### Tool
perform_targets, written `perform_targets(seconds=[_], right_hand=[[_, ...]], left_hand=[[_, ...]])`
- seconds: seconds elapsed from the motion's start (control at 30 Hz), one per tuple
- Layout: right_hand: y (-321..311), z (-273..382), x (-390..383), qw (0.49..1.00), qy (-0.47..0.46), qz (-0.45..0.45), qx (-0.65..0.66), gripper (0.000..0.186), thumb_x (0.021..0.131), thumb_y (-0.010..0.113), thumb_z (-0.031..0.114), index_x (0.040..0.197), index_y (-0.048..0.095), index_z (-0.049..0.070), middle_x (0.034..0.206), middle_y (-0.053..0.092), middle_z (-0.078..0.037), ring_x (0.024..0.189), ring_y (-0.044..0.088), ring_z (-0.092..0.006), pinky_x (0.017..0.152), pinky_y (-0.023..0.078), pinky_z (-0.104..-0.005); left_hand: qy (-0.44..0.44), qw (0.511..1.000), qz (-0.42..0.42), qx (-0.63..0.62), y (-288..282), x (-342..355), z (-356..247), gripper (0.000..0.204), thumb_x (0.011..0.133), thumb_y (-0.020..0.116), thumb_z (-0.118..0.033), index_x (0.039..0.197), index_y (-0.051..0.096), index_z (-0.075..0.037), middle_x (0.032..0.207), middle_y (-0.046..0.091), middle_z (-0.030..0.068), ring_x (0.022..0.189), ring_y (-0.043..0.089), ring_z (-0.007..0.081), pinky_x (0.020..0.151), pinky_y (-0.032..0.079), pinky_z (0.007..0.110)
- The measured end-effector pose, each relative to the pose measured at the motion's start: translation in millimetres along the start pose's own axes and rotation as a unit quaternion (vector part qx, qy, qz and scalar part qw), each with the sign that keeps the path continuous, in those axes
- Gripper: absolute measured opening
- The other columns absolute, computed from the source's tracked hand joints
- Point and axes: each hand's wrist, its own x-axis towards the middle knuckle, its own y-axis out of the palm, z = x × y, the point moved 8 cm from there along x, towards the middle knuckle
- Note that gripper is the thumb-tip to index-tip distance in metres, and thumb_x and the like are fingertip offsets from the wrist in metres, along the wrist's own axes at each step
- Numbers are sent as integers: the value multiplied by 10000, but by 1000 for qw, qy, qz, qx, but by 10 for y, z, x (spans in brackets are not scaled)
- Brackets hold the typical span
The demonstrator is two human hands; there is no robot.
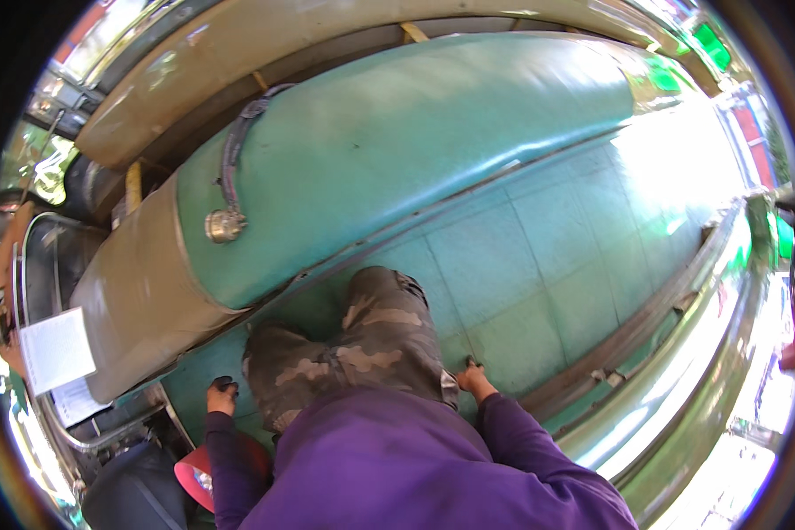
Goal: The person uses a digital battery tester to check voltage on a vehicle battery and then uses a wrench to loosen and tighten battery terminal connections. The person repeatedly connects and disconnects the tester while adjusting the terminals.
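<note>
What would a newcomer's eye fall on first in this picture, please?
Probably the long green seat across the upper middle, with a strap ending in a round metal piece on its left part. Next would come the purple top at bottom centre, with the left hand and right hand low on either side of the camouflage trousers.
</note>
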Motion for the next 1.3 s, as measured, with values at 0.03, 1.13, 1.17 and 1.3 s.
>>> perform_targets(seconds=[0.03, 1.13, 1.17, 1.3], right_hand=[[-71, 46, 5, 1000, 1, 8, 27, 746, 954, 452, 578, 1468, 519, 41, 1624, 292, -263, 1506, 273, -430, 1232, 244, -473], [-7599, 2372, -1854, 747, -127, -643, -111, 652, 1029, 399, 547, 1527, 446, 129, 1577, 401, -154, 1468, 333, -351, 1204, 168, -537], [-7584, 2357, -1842, 752, -137, -635, -109, 657, 1034, 388, 556, 1528, 446, 126, 1578, 400, -156, 1467, 336, -352, 1203, 172, -537], [-7535, 2275, -1848, 741, -181, -634, -127, 671, 1053, 331, 581, 1546, 429, 136, 1582, 397, -155, 1468, 345, -347, 1192, 193, -550]], left_hand=[[3, 1000, 10, 17, -43, -105, -211, 320, 870, 694, -105, 1158, 662, 29, 940, 731, 144, 722, 691, 221, 637, 535, 356], [203, 910, -300, 199, -838, 1904, -4587, 570, 884, 629, -471, 1317, 596, -103, 1405, 536, 156, 1380, 426, 369, 1181, 209, 605], [191, 914, -305, 186, -838, 1880, -4536, 576, 882, 631, -469, 1322, 594, -100, 1404, 536, 161, 1380, 427, 370, 1184, 208, 605], [201, 893, -333, 228, -732, 1822, -4348, 617, 878, 646, -466, 1368, 566, -99, 1384, 547, 177, 1376, 448, 360, 1193, 233, 595]])
